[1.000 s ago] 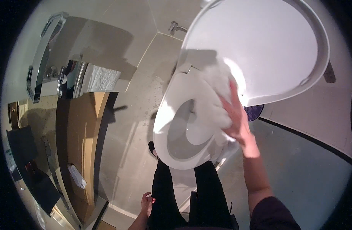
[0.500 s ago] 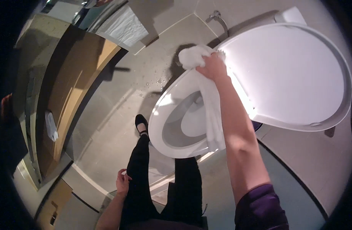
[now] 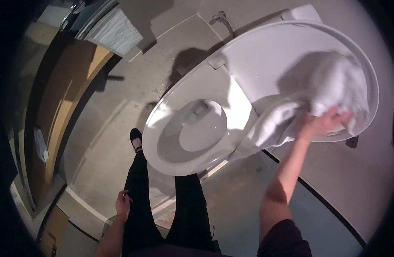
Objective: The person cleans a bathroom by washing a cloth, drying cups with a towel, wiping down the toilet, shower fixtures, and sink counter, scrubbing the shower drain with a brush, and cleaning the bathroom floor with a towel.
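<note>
My right hand (image 3: 323, 123) grips a bunched white towel (image 3: 336, 79), pressed against the inner face of the raised toilet lid (image 3: 257, 51), toward its right side. A trailing end of the cloth hangs down across the right edge of the white seat (image 3: 162, 122); beneath the seat's opening is the bowl (image 3: 192, 137). My left hand (image 3: 122, 201) hangs low beside my left thigh, fingers loosely bent and apart, with nothing visible in them.
Toilet paper (image 3: 115, 32) hangs from a chrome holder at upper left. A wooden shelf unit (image 3: 66, 100) with a small white item runs along the left. A valve and hose (image 3: 220, 19) sit behind the toilet. Water drops spot the tiled floor (image 3: 107, 141).
My right hand has moved the towel from the seat and hinge area rightward onto the inside of the lid, uncovering most of the bowl. My left hand stays by my leg.
</note>
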The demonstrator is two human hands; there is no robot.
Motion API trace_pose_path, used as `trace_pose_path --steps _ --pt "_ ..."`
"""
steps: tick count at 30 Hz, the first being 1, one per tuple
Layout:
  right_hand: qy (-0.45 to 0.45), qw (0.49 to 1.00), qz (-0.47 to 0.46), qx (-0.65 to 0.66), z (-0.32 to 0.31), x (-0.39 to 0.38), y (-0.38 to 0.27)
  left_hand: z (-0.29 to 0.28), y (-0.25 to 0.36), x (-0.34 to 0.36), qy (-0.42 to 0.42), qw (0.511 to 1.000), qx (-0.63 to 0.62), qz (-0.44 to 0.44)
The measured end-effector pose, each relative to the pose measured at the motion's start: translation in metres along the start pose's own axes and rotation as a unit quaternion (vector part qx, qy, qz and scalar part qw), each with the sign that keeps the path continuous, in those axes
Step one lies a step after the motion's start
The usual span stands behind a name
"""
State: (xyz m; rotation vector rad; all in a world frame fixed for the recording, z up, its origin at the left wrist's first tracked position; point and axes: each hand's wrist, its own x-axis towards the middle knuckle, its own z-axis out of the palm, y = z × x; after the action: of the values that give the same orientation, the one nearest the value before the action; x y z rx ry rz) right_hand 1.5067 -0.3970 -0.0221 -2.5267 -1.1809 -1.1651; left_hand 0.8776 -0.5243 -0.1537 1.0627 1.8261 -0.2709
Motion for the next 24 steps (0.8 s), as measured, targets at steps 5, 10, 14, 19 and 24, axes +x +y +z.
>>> trace_pose_path --steps 5,10,14,19,24 --pt "-0.472 0.877 -0.073 0.058 0.031 -0.155 -0.015 -0.010 0.020 -0.004 -0.013 0.997 0.078 0.018" --pt "-0.583 0.739 0.102 0.321 -0.005 -0.194 0.027 -0.014 0.012 -0.006 -0.035 0.996 -0.065 -0.050" --pt "-0.610 0.751 0.124 0.219 0.025 -0.192 0.020 -0.009 0.025 -0.004 -0.042 0.999 -0.009 -0.032" --pt "-0.610 0.762 0.135 0.168 0.043 -0.192 0.007 -0.013 0.011 -0.004 -0.044 0.999 -0.006 -0.013" --pt "-0.587 0.764 0.133 0.233 0.039 -0.200 0.011 -0.029 0.023 0.003 -0.045 0.997 0.005 0.060"
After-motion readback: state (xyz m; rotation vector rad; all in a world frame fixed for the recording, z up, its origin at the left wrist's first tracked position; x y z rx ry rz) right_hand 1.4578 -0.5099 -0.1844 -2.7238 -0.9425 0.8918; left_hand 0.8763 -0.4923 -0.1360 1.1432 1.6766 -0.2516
